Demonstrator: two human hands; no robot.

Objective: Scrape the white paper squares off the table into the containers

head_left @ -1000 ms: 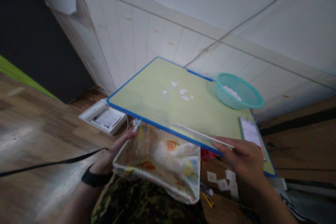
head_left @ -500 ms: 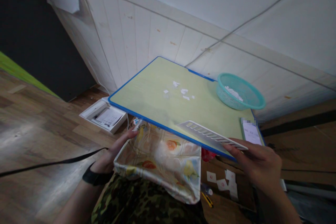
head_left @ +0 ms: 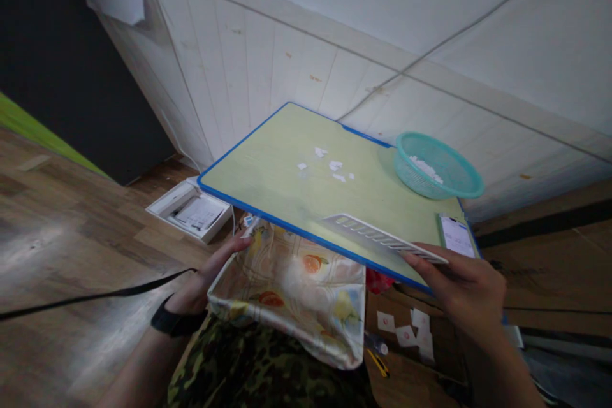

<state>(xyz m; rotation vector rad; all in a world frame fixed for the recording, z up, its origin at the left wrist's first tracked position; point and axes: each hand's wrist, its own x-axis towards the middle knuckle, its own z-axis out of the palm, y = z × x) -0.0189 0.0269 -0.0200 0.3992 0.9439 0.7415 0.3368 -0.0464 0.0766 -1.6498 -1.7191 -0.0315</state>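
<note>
My right hand (head_left: 466, 284) grips one end of a flat white slotted plastic panel (head_left: 377, 239), tilted over the near edge of the yellow-green, blue-rimmed table (head_left: 258, 166). With my left hand (head_left: 227, 261), I hold the left rim of a tray lined with fruit-printed cloth (head_left: 291, 274), close under that edge and against my lap; some of the fingers are hidden. Several small white pieces (head_left: 335, 166) lie scattered mid-table. A turquoise plastic basket (head_left: 435, 166) at the table's right holds more white pieces.
A phone (head_left: 456, 236) lies on the table's right edge. On the floor at left is an open white box (head_left: 191, 210). White cards (head_left: 406, 336), a yellow cutter (head_left: 378, 363) and a small bottle (head_left: 377, 343) lie below right. A panelled wall (head_left: 268, 44) stands behind the table.
My right hand has shifted slightly up and to the left with the slotted panel. My left hand, the cloth-lined tray and the white pieces look unmoved.
</note>
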